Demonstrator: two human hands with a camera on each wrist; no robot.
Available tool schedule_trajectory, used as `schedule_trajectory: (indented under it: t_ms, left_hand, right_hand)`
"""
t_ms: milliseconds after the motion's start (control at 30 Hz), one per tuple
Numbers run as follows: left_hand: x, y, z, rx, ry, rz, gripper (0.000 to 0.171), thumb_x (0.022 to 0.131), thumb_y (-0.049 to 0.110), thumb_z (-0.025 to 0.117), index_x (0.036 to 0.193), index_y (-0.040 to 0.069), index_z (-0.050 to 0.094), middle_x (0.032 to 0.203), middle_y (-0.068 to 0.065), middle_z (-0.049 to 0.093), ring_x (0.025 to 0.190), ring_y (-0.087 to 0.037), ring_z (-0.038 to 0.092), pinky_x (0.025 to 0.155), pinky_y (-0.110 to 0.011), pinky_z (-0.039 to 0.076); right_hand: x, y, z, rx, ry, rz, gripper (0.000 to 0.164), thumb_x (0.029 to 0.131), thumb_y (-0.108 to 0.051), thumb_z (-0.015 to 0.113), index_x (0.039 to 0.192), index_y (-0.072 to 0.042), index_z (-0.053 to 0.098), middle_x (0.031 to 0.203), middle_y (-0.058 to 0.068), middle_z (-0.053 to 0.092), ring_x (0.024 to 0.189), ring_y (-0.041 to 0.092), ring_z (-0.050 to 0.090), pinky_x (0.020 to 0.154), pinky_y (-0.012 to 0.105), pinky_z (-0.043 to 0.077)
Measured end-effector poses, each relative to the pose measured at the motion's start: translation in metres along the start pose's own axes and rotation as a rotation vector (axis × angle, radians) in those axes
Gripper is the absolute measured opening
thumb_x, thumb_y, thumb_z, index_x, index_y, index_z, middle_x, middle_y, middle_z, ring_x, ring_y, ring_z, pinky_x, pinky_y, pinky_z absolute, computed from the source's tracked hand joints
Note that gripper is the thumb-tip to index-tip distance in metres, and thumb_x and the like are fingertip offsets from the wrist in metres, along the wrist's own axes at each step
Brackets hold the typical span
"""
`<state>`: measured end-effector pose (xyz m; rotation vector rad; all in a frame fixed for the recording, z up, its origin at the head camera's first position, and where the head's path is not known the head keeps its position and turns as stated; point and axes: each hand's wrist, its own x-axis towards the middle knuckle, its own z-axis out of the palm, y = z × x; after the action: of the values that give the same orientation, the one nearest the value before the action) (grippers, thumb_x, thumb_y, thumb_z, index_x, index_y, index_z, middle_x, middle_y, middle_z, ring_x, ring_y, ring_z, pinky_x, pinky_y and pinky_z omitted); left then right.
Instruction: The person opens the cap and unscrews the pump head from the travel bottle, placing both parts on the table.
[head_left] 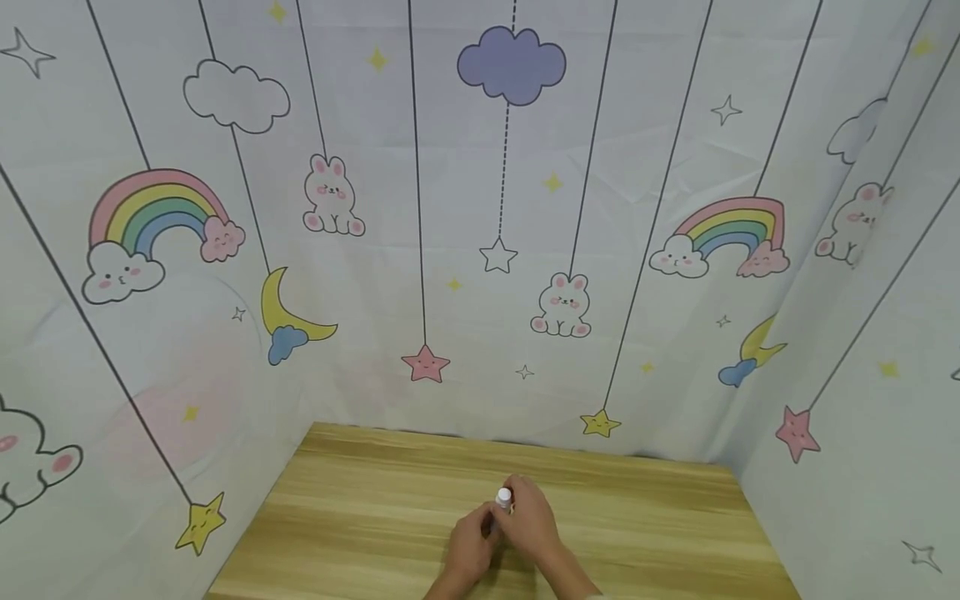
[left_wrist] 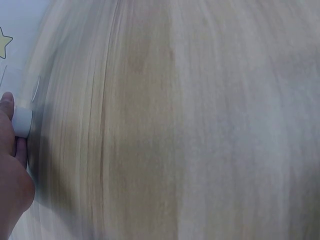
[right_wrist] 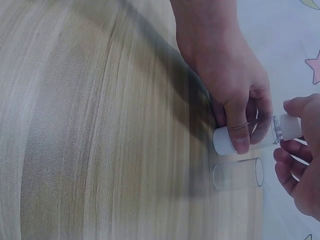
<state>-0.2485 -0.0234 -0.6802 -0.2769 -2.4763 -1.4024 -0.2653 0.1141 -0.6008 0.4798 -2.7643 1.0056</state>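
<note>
1. Two hands share the work here, and the left grip [head_left: 468, 542] is mine on the near-left side: thumb and fingers closed round the lower part of a clear container [right_wrist: 265, 143]. I judge I hold it this low so that the body cannot turn or tip, and its upper end stays free.

2. White base [right_wrist: 224, 141] next, showing below my fingers. It sits at the worktop [head_left: 360, 533], seemingly resting on it, though I cannot be sure of the contact. The container stands roughly upright between my hands, probably so the surface can take some of the load.

3. Above the clear body comes a clear collar [right_wrist: 276, 130], then a white top [right_wrist: 290, 127], clear of my left fingers. That separation likely lets each hand hold its own part without crowding the other.

4. Just to the container's right, a clear tube [right_wrist: 238, 175] stands on the worktop, apart from both hands. Upright on its end, it seems parked within easy reach, and I would guess it is less likely to roll that way.

5. Farthest right, my right grip [head_left: 531, 518] pinches the white top between thumb and fingers. Fingertips alone suit so small a part, I think; whether I am twisting, pulling or only steadying it, I cannot tell.
</note>
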Motion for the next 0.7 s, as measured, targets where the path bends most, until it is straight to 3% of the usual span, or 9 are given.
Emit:
schedule_trajectory:
  t_ms: [500, 700]
  left_hand:
    - [0.0014, 0.0002, -0.0023, -0.02, -0.032, -0.035, 0.021, 0.094, 0.008, 0.08, 0.111, 0.017, 0.075, 0.109, -0.001, 0.079, 0.1, -0.018, 0.074, 0.081, -0.035, 0.062]
    - [0.0009, -0.0002, -0.0019, -0.041, -0.029, -0.019, 0.021, 0.094, 0.007, 0.079, 0.113, 0.015, 0.075, 0.112, -0.004, 0.079, 0.103, -0.021, 0.075, 0.084, -0.036, 0.063]
  right_hand:
    - [-0.0015, -0.001, -0.0026, 0.061, 0.001, 0.003, 0.025, 0.094, -0.019, 0.083, 0.102, -0.011, 0.061, 0.094, -0.003, 0.059, 0.082, 0.011, 0.054, 0.067, 0.029, 0.049]
    - [-0.0037, -0.0016, -0.0032, 0.067, -0.003, -0.016, 0.023, 0.095, -0.016, 0.082, 0.104, -0.012, 0.06, 0.096, -0.003, 0.059, 0.084, 0.012, 0.055, 0.07, 0.029, 0.05]
